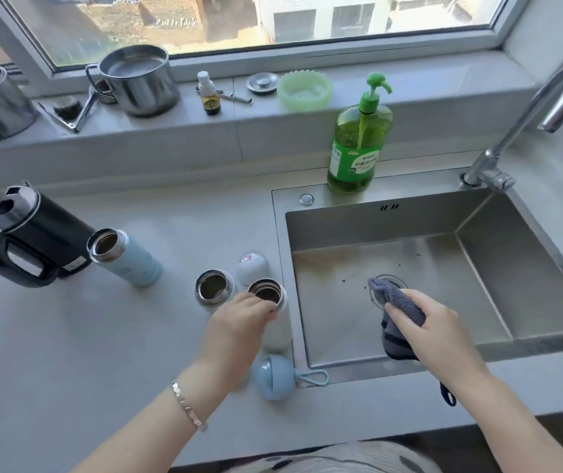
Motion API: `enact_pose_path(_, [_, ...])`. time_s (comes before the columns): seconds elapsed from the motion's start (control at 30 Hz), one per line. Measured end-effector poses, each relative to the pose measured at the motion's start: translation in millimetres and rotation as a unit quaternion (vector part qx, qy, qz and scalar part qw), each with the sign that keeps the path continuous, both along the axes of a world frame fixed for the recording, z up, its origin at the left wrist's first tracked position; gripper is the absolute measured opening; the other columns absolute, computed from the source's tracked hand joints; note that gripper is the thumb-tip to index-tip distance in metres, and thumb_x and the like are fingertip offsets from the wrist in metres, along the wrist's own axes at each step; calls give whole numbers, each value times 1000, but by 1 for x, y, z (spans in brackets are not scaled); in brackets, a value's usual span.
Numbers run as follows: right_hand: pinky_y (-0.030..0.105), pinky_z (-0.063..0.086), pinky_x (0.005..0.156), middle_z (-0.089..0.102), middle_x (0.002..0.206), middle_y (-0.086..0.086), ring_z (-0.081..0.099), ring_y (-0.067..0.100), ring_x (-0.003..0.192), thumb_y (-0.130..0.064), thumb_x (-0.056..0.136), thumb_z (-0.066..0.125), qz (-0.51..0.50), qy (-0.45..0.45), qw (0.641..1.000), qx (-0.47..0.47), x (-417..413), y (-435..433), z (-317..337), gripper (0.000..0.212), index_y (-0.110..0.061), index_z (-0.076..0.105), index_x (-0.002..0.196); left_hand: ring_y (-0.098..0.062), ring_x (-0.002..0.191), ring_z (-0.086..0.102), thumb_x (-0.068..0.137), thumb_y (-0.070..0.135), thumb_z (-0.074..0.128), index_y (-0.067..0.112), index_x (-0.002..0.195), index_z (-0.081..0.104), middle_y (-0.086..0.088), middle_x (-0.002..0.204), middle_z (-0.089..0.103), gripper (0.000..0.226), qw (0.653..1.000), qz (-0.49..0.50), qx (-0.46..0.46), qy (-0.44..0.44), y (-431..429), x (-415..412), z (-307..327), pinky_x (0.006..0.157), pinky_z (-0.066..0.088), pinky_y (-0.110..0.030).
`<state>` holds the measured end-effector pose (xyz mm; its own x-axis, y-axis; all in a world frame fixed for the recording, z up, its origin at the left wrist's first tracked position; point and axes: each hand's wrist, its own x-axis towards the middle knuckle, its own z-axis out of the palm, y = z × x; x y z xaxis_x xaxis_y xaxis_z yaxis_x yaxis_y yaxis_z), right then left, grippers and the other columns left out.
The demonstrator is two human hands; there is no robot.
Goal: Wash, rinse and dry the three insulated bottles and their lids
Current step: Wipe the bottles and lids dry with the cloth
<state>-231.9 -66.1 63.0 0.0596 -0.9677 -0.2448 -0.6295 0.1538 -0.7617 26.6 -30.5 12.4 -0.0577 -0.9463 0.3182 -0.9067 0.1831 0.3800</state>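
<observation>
While the right hand [433, 326] clutches a bunched grey-blue cloth [397, 302] low over the drain of the sink [478, 240], the left hand [239, 324] curls its fingers round the neck of the white bottle [277, 332] at the centre of the frame. That bottle stands upright on the counter [119, 353], its long axis vertical and its open steel mouth toward the camera, just beside the sink's left rim. The basin lies immediately right of it, so the left hand is the nearer; I judge it need only lift the bottle rightward to meet the cloth. Its body is plain white and lidless. Just left stands a second open bottle [213, 289], only its steel mouth plain; further left is the pale blue bottle [129, 262], also uncapped. A white lid [252, 268] lies above them, a blue lid [273, 377] with a loop below.
</observation>
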Motion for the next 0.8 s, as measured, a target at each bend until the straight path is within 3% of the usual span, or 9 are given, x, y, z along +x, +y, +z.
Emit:
enact_pose_path(0.1, [18, 40, 62, 64, 74, 5, 59, 15, 74, -24, 89, 56, -12, -9, 1000, 6, -15, -6, -3, 10, -23, 62, 82, -7, 75, 50, 87, 10, 61, 7, 83, 72, 1, 73, 63, 12, 964, 152, 70, 206, -13, -14, 26, 64, 34, -17])
enact_pose_path(0.17, [22, 41, 63, 64, 73, 6, 59, 19, 75, -26, 89, 56, -24, -19, 1000, 8, -24, -10, -4, 13, -20, 62, 79, -8, 72, 54, 89, 5, 59, 9, 82, 69, 1, 71, 60, 13, 880, 245, 111, 392, -28, -27, 42, 66, 43, -18])
enact_pose_path(0.27, [22, 41, 63, 65, 72, 2, 60, 16, 75, -27, 89, 56, -34, -20, 999, 7, -36, -17, -6, 12, -24, 62, 79, -19, 74, 54, 94, 6, 51, 8, 76, 61, -6, 75, 56, 21, 677, 303, 172, 648, -54, -50, 52, 63, 57, -35])
enact_pose_path(0.4, [15, 40, 59, 66, 71, 1, 60, 13, 74, -26, 89, 57, -39, -16, 999, 8, -46, -28, -6, 12, -25, 62, 79, -28, 98, 53, 99, 8, 42, 3, 86, 57, -11, 89, 57, 20, 389, 285, 294, 825, -82, -86, 56, 78, 45, -58])
enact_pose_path(0.47, [14, 39, 57, 65, 70, 2, 60, 15, 73, -26, 89, 57, -48, -22, 999, 7, -50, -32, -7, 12, -26, 61, 78, -35, 114, 51, 99, 12, 43, 1, 89, 56, -13, 99, 58, 20, 311, 270, 326, 851, -93, -97, 60, 91, 35, -60])
enact_pose_path(0.53, [21, 41, 60, 64, 69, 4, 60, 20, 73, -27, 89, 56, -57, -29, 998, 3, -54, -35, -9, 13, -26, 61, 76, -37, 121, 49, 99, 14, 43, 0, 93, 56, -14, 111, 59, 21, 276, 261, 339, 861, -103, -103, 61, 97, 33, -57])
enact_pose_path(0.63, [26, 42, 62, 65, 71, 4, 60, 20, 75, -26, 89, 57, -67, -26, 997, -2, -58, -37, -10, 11, -26, 61, 78, -36, 124, 48, 100, 15, 42, 0, 107, 58, -13, 117, 59, 23, 266, 253, 355, 860, -112, -107, 59, 101, 32, -53])
enact_pose_path(0.7, [25, 43, 64, 66, 72, 2, 60, 18, 76, -25, 89, 57, -69, -25, 997, -3, -58, -36, -12, 10, -29, 61, 80, -37, 124, 48, 99, 15, 42, 1, 102, 58, -13, 115, 60, 21, 266, 244, 365, 858, -114, -108, 56, 101, 33, -53])
enact_pose_path(0.8, [23, 43, 66, 66, 73, 1, 60, 17, 77, -25, 89, 58, -73, -19, 997, -3, -58, -34, -15, 10, -29, 62, 80, -37, 123, 49, 99, 15, 43, 2, 101, 58, -13, 118, 60, 20, 258, 230, 371, 862, -113, -109, 55, 86, 49, -50])
